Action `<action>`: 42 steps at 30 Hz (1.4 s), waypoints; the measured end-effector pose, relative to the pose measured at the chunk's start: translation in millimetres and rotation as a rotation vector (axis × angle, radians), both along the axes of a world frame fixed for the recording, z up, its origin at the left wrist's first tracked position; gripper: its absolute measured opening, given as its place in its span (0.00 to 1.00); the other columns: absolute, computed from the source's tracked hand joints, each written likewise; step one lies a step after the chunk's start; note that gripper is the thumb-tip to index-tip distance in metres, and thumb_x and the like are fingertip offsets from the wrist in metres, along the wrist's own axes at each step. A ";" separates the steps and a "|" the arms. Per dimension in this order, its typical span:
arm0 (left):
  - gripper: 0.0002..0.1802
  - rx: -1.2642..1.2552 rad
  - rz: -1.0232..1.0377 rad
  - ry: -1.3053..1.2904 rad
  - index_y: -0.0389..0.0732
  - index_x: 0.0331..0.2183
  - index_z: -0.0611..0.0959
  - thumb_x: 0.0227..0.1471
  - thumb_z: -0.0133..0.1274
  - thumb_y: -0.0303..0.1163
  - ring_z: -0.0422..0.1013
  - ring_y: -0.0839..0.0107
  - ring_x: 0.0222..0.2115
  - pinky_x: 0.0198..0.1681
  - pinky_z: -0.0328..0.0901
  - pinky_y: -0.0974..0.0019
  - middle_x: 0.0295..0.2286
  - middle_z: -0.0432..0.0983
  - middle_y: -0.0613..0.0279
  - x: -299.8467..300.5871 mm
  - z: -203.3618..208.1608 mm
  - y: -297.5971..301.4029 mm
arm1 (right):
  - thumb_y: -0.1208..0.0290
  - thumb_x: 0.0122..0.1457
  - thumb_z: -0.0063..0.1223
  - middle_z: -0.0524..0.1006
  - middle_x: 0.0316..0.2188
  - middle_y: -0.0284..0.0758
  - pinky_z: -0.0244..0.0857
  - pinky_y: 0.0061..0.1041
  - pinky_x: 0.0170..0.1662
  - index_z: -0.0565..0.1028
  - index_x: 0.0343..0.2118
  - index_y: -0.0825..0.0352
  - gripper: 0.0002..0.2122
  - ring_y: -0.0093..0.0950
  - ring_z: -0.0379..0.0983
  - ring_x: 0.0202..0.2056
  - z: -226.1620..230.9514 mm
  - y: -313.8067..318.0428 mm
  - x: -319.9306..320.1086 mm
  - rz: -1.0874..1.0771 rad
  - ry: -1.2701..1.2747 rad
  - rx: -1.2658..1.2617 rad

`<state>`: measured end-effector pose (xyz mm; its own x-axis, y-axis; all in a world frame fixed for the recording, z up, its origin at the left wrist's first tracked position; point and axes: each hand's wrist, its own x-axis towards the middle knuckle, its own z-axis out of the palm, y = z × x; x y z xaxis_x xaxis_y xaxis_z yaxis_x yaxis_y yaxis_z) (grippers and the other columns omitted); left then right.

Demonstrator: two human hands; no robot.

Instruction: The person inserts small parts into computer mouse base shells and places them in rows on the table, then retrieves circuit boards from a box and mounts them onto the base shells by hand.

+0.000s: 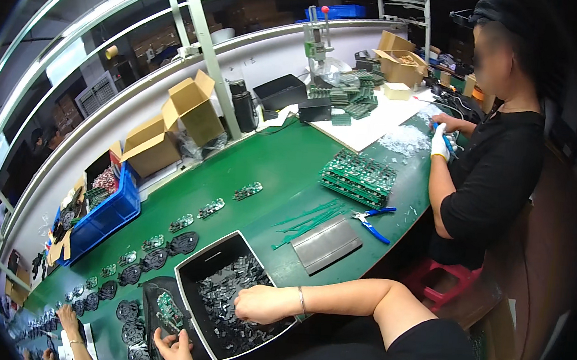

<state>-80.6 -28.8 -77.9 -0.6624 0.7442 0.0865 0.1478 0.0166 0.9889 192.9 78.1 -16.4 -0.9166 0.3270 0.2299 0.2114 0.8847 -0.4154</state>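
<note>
My right hand [260, 304] is over a white-rimmed black bin [191, 265] full of small black plastic parts [223, 296]. Its fingers are curled together and point down at the parts; what they pinch is hidden. To the left of the bin, my left hand [176, 350] has its thumb and fingers apart. It is at the lower end of a black piece [153, 291], with a green circuit board [170, 309] lying on top. Black plastic housings [129, 331] lie just left of that piece.
Rows of circuit boards [211, 207] and black housings [182, 243] run along the green table. Right of the bin are a grey block [326, 244], blue-handled cutters [374, 223] and stacked boards [357, 178]. A co-worker [490, 161] stands at right; another person's hand [69, 322] shows lower left.
</note>
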 end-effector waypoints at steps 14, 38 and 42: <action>0.26 -0.243 -0.107 -0.233 0.38 0.51 0.64 0.51 0.54 0.29 0.67 0.78 0.24 0.22 0.59 0.80 0.30 0.73 0.61 12.0 65.1 -21.7 | 0.74 0.54 0.51 0.74 0.30 0.38 0.64 0.30 0.40 0.72 0.33 0.69 0.06 0.36 0.70 0.35 3.8 -5.3 12.8 -0.158 0.643 -0.315; 0.28 0.221 -0.993 0.693 0.36 0.42 0.75 0.33 0.64 0.23 0.69 0.71 0.36 0.35 0.68 0.72 0.36 0.68 0.59 131.6 109.0 112.5 | 0.72 0.56 0.53 0.76 0.25 0.34 0.63 0.12 0.24 0.74 0.34 0.69 0.07 0.19 0.70 0.25 -7.1 13.0 90.7 -0.423 1.423 -1.448; 0.28 0.108 -1.062 0.426 0.37 0.42 0.75 0.34 0.64 0.23 0.69 0.74 0.36 0.31 0.71 0.76 0.38 0.66 0.61 132.4 100.4 116.5 | 0.71 0.57 0.52 0.75 0.25 0.34 0.63 0.11 0.24 0.74 0.34 0.69 0.06 0.18 0.70 0.24 -9.6 13.5 97.6 -0.460 1.422 -1.491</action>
